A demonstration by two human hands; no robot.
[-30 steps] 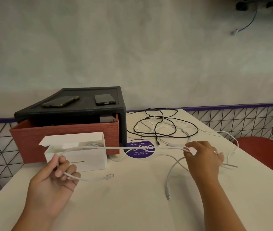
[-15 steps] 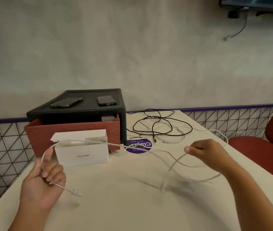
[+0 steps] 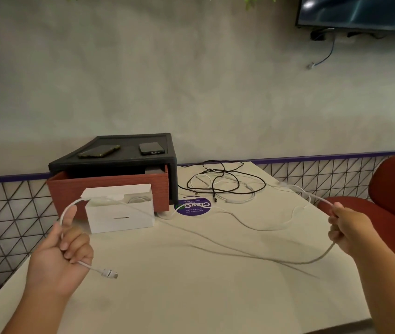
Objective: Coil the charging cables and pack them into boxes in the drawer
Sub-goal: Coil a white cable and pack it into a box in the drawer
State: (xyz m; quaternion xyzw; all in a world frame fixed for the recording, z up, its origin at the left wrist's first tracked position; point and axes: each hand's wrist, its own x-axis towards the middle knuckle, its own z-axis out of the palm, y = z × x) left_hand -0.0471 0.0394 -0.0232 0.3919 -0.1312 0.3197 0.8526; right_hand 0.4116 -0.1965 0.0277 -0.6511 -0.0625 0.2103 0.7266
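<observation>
White cable (image 3: pixel 100 270), slack across the lower frame: my left hand (image 3: pixel 59 256) curls round its plug end at lower left; my right hand (image 3: pixel 350 230) pinches it at mid right. Beyond, at centre: open white box (image 3: pixel 121 215), red drawer (image 3: pixel 109 186), tangled cables (image 3: pixel 225 186).

White cable (image 3: pixel 252 227) between left hand (image 3: pixel 62 255) and right hand (image 3: pixel 348 231), above table (image 3: pixel 191 285).

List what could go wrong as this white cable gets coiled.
1. The white cable, gripped by the left hand and the right hand, passes the top of the open white box; pulling could drag or tip the box.
2. Its slack lies near the tangled cable pile and might snag there, dragging those cables along.
</observation>
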